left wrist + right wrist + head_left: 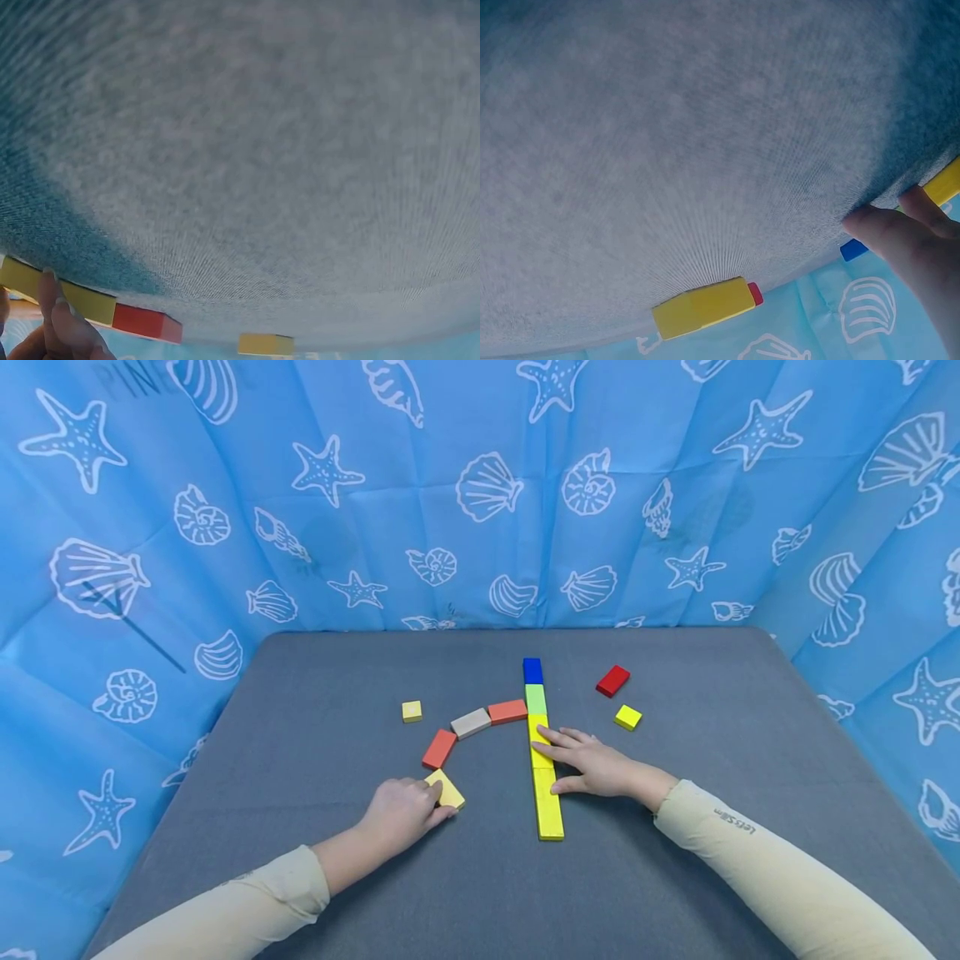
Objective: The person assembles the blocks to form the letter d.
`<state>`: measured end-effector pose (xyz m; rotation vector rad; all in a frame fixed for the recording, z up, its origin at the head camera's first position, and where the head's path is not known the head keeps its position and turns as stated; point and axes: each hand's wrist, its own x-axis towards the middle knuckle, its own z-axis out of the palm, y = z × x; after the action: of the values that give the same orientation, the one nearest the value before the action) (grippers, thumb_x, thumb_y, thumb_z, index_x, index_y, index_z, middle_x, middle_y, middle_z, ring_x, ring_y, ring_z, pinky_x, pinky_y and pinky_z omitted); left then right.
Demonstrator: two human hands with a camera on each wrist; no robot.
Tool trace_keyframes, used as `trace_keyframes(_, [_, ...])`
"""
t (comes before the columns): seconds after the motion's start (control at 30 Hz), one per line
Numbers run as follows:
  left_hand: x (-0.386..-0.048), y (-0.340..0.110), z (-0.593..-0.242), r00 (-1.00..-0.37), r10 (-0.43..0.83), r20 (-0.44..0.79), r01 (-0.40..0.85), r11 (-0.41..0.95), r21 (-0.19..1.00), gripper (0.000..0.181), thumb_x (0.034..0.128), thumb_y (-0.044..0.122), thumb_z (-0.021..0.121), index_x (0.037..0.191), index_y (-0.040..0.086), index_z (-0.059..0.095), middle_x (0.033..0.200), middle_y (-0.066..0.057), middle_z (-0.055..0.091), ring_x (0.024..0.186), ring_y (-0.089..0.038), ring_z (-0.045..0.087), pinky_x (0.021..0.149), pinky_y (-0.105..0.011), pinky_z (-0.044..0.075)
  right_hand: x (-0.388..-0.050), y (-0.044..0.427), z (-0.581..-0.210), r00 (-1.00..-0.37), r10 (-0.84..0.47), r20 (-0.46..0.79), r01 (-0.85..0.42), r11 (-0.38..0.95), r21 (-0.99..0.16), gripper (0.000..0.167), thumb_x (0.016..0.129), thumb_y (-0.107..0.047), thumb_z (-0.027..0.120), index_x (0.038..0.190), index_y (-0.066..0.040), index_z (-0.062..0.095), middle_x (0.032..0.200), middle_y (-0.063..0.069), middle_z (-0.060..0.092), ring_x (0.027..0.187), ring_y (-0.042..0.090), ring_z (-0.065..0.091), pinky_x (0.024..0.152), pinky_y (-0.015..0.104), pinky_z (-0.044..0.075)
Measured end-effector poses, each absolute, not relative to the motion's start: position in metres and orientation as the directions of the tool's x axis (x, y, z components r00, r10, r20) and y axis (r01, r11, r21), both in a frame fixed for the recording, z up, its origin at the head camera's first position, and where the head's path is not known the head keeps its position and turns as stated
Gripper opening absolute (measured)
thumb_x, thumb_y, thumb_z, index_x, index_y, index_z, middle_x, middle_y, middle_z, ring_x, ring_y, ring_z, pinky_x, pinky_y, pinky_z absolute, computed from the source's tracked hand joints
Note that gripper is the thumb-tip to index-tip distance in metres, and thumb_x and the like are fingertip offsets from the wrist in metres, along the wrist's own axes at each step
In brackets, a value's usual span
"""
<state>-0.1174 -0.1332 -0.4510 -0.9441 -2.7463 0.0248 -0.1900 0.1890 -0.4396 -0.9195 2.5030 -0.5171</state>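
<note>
My left hand pinches a pale yellow block between thumb and fingers at the lower end of a curved row; in the left wrist view its fingers lie against that block. The curve continues through an orange-red block, a greyish one and another orange-red one, which meets a straight column. That column has a blue block, a light green one and yellow ones. My right hand, fingers spread, rests on the yellow part from the right.
A small pale yellow block lies alone behind the curve. Right of the column are a dark red block and a small bright yellow one. A blue curtain with shell prints surrounds the grey table.
</note>
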Motion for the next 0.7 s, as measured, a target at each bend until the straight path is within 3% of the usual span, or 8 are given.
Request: trace_keyframes(0.7, [-0.1166, -0.1288, -0.4492, -0.784, 0.592, 0.186, 0.58, 0.806, -0.12, 0.035, 0.0873, 0.044, 0.07, 0.089, 0.009, 0.073, 0.058, 0.001, 0.055, 0.049, -0.01, 0.05, 0.042, -0.025, 0.038, -0.1906, 0.1886, -0.4393, -0.694, -0.668, -0.27, -0.515, 0.722, -0.463, 0.072, 0.091, -0.04, 0.066, 0.151, -0.014, 0.037, 0.16, 0.01, 0.02, 0.14, 0.044, 0.021, 0.103, 0.07, 0.023])
